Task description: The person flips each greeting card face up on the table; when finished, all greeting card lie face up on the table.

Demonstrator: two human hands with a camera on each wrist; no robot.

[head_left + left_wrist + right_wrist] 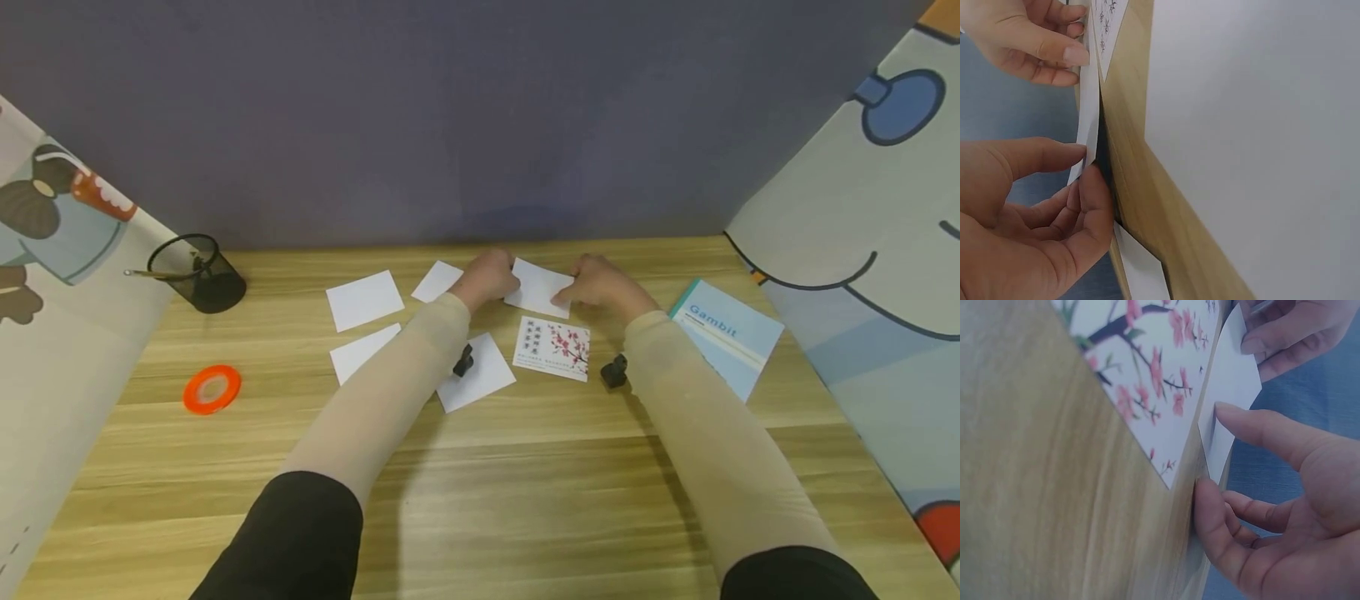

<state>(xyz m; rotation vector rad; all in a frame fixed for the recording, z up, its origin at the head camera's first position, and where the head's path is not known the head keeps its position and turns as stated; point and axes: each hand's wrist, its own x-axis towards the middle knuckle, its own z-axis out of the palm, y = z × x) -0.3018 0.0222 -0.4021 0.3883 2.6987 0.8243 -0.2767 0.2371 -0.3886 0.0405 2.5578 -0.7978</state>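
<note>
A blank white card is held between both hands near the back of the table. My left hand pinches its left end, thumb on one face and curled fingers behind, as the left wrist view shows. At the opposite end, the thumb of my right hand presses on the card's face, with the forefinger at its lower edge. Just in front of it lies a card printed with pink blossoms and dark characters. Another white card rests near my left forearm, partly covered by a small black wrist piece.
More white cards, such as one at the left, lie around the left arm. Further left are an orange tape roll and a black mesh pen cup. A light blue Gambit booklet lies beside the right forearm. A grey partition borders the table's back.
</note>
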